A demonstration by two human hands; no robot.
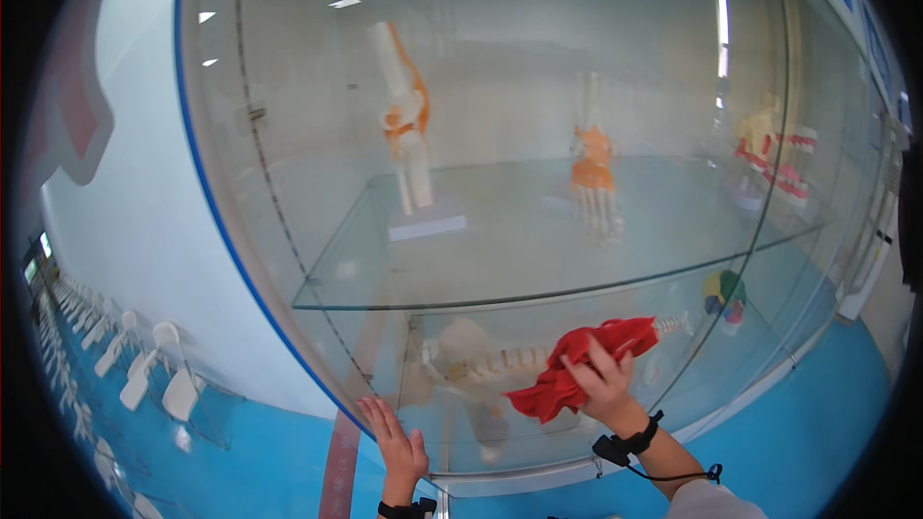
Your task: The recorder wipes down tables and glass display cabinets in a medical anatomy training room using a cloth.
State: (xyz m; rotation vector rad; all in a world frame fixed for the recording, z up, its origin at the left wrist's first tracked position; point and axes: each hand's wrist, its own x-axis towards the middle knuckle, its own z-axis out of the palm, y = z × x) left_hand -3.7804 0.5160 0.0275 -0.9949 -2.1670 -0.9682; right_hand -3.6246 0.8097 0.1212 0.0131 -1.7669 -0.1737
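In my right hand (606, 384) is a bunched red cloth (548, 390), pressed flat against the front pane of a glass display cabinet (510, 86). Its fingers bend over the cloth. My left hand (392, 437) rests lower down with fingers stretched out, touching the glass near the cabinet's lower left edge, and it holds nothing. Behind the cloth, on the cabinet's lower level, lies a spine model with a pelvis (514, 361), partly hidden by the cloth and my right hand. Black bands circle both wrists.
A glass shelf (519, 298) carries a knee joint model (406, 125), a model of foot or hand bones (593, 173) and red-and-white jaw models (790, 183). A coloured brain-like model (726, 294) sits below. White folding chairs (183, 389) line the blue floor (260, 452) at left.
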